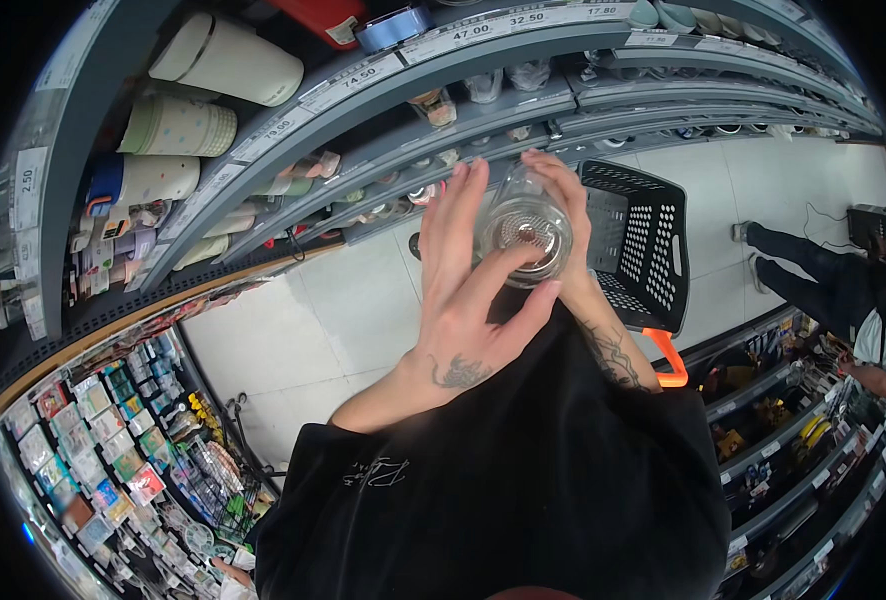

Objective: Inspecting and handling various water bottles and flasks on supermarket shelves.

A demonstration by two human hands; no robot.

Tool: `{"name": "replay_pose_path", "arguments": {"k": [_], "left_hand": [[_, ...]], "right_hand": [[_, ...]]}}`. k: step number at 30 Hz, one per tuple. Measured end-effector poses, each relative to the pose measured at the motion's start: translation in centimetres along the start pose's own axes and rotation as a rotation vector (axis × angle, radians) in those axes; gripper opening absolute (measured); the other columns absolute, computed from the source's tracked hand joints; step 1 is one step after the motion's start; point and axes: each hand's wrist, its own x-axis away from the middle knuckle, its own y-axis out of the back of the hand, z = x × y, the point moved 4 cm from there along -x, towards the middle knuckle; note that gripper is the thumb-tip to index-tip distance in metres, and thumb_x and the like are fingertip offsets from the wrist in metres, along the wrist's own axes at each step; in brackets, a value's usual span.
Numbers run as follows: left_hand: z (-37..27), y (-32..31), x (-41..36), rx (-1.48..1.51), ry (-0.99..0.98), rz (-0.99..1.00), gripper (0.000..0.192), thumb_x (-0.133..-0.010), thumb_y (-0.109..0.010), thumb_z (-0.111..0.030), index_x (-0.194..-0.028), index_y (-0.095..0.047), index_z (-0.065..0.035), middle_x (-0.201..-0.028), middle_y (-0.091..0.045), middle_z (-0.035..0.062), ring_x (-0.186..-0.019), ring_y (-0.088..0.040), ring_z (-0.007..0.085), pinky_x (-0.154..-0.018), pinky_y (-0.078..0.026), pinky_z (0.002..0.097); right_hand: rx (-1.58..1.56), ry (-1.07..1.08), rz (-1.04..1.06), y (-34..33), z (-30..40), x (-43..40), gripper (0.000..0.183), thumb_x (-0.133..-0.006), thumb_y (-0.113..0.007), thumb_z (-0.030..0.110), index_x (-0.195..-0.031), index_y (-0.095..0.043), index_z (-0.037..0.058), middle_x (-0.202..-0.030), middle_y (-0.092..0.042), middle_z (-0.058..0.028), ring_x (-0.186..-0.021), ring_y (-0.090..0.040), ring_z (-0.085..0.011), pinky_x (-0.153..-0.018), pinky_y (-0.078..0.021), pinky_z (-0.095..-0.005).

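Observation:
A clear glass container [527, 217] is held up between my two hands in front of my chest, its round end turned towards me. My right hand [574, 217] wraps around its right side. Against its left side rests my left hand [454, 285]; the index finger lies over the round end, the thumb is at the rim, and the other fingers stretch forward. Whether that end is the mouth, the base or a lid, I cannot tell.
Shelves [443, 56] with price strips, cups and tumblers [229, 60] curve ahead and left. A black shopping basket [630, 247] with an orange handle [666, 358] stands at right. Another person [810, 259] is far right. Goods racks [105, 450] flank the tiled floor [323, 330].

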Motion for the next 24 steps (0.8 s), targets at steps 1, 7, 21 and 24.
{"name": "replay_pose_path", "arguments": {"k": [1,7,21,24], "left_hand": [[0.1,-0.2,0.0,0.004,0.031,0.014,0.028,-0.081,-0.084,-0.007,-0.108,-0.077,-0.002,-0.165,-0.04,0.0314,-0.156,-0.033,0.0519,-0.125,-0.03,0.057],[0.4,-1.1,0.4,0.091,0.121,0.099,0.027,-0.092,-0.08,-0.013,-0.116,-0.07,-0.0045,-0.167,-0.031,0.0317,-0.155,-0.028,0.0556,-0.123,-0.025,0.0634],[1.2,-1.0,0.2,0.232,0.176,0.126,0.018,-0.096,-0.076,-0.012,-0.108,-0.065,-0.0053,-0.166,-0.03,0.0311,-0.156,-0.025,0.0556,-0.122,-0.027,0.0606],[1.4,-0.6,-0.1,0.128,0.111,0.043,0.011,-0.095,-0.076,-0.008,-0.095,-0.07,0.0012,-0.16,-0.045,0.0298,-0.15,-0.045,0.0471,-0.121,-0.038,0.0505]], "right_hand": [[0.052,0.009,-0.021,0.2,-0.1,0.1,0.087,-0.068,-0.095,0.006,-0.141,-0.049,0.0005,-0.139,-0.062,-0.0214,-0.135,-0.058,-0.0385,-0.115,-0.0465,-0.0456],[0.096,0.013,-0.034,0.5,-0.2,0.1,0.089,-0.067,-0.096,0.006,-0.142,-0.048,0.0006,-0.14,-0.061,-0.022,-0.134,-0.058,-0.0384,-0.115,-0.0467,-0.0468],[-0.025,-0.043,0.033,-0.1,-0.4,0.7,0.085,-0.071,-0.094,0.012,-0.142,-0.049,0.0008,-0.143,-0.06,-0.0203,-0.136,-0.057,-0.0371,-0.115,-0.0476,-0.0456],[-0.02,-0.038,0.047,-0.3,0.1,0.5,0.083,-0.072,-0.094,0.012,-0.141,-0.05,0.0009,-0.143,-0.061,-0.0204,-0.134,-0.058,-0.0369,-0.115,-0.0467,-0.0464]]}}
